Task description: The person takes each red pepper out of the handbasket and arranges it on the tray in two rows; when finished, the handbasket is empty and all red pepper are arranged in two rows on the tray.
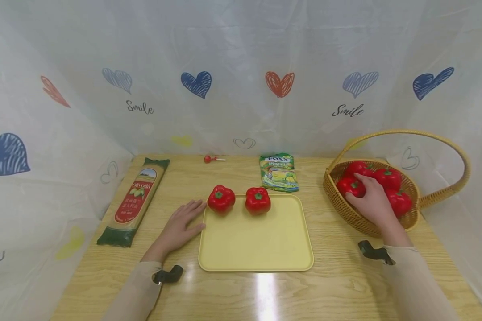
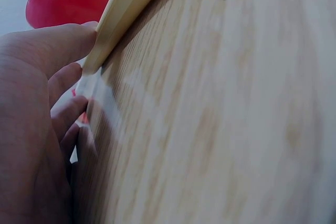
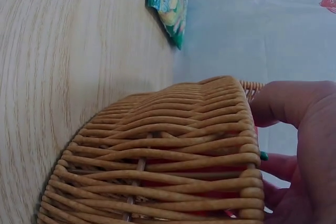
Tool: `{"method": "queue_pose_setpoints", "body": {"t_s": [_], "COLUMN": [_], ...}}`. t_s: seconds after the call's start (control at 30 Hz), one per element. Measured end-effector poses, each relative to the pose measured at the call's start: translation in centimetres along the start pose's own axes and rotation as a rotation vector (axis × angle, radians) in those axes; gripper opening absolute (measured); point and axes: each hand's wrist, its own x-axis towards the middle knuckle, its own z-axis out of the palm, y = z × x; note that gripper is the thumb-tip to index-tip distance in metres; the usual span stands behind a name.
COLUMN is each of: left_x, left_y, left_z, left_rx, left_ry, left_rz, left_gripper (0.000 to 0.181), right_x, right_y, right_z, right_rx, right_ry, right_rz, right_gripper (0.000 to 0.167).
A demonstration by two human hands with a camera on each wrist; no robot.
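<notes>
In the head view, my right hand [image 1: 370,199] reaches into a wicker basket [image 1: 345,214], thumb and fingers around a red bell pepper [image 1: 351,186]. Several other red bell peppers lie about it there. The right wrist view shows the basket's woven side [image 3: 173,156] hiding most of that pepper, with my thumb [image 3: 281,103] above the rim. My left hand [image 1: 179,227] lies with fingers extended at the left edge of a yellow tray [image 1: 257,243], its thumb touching the rim. Two red bell peppers, a left one [image 1: 221,199] and a right one [image 1: 258,201], sit along the tray's far side.
A long pasta packet [image 1: 134,203] lies on the table's left. Behind the tray are a green FOX'S candy bag [image 1: 279,173] and a red lollipop [image 1: 209,158]. The basket's tall handle [image 1: 409,132] arches up behind my right hand. A printed curtain [image 1: 241,58] borders the table.
</notes>
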Motion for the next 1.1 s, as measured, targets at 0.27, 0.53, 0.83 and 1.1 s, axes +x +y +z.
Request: {"method": "queue_pose_setpoints", "body": {"t_s": [0.27, 0.53, 0.83, 1.1], "left_x": [0.0, -0.1, 0.0, -0.1], "left_y": [-0.3, -0.3, -0.2, -0.2], "left_z": [0.2, 0.2, 0.1, 0.1], "left_rx": [-0.001, -0.007, -0.009, -0.010], "left_ry": [0.004, 0.019, 0.015, -0.001], "left_rz": [0.004, 0.007, 0.005, -0.016], "left_gripper": [0.065, 0.063, 0.064, 0.064], "right_x": [-0.3, -0.1, -0.1, -0.3], "right_y": [0.1, 0.1, 0.0, 0.0], "right_z": [0.3, 0.8, 1.0, 1.1], "right_rx": [-0.001, -0.002, 0.014, 0.023], "right_ry": [-0.029, 0.011, 0.029, 0.045], "right_rz": [-0.017, -0.011, -0.006, 0.012], "right_gripper": [0.073, 0.072, 0.074, 0.072]}}
